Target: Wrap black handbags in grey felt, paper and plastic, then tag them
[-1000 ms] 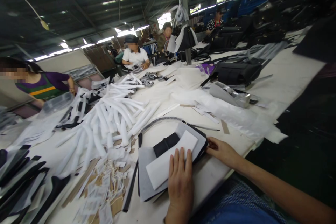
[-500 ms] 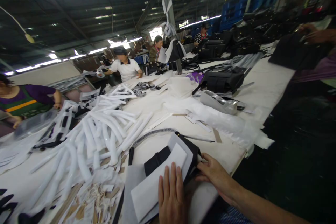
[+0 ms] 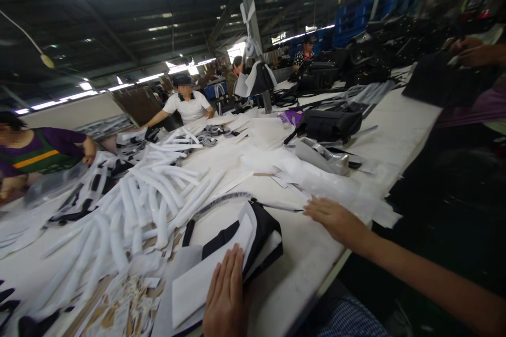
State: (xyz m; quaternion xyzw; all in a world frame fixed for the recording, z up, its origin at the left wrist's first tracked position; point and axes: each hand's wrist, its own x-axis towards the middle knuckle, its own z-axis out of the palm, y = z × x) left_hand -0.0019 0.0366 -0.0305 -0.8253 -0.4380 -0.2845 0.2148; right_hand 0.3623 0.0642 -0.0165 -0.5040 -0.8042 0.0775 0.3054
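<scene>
A black handbag (image 3: 265, 234) lies on the white table, its strap (image 3: 225, 200) wrapped in clear film and looping behind it. A white foam sheet (image 3: 197, 290) rests over the bag, with thin grey-white sheeting beneath. My left hand (image 3: 227, 292) lies flat on the foam sheet, fingers stretched out. Away from the bag, my right hand (image 3: 336, 221) reaches over the table at the right, its fingers extended and nothing visible in them. Close by its fingertips are thin white paper strips (image 3: 290, 184) and a spread of white sheeting (image 3: 340, 189).
White padded tubes (image 3: 154, 189) are heaped to the left, paper scraps (image 3: 126, 300) at the front left. Another black bag (image 3: 330, 124) lies further back. Co-workers sit across the table; another person's hands (image 3: 474, 52) hold black material at the right. A pole (image 3: 251, 26) rises behind.
My right hand has let go of the bag's side and moved up and right over the table. The left hand stays on the foam sheet; the bag's side now bulges open.
</scene>
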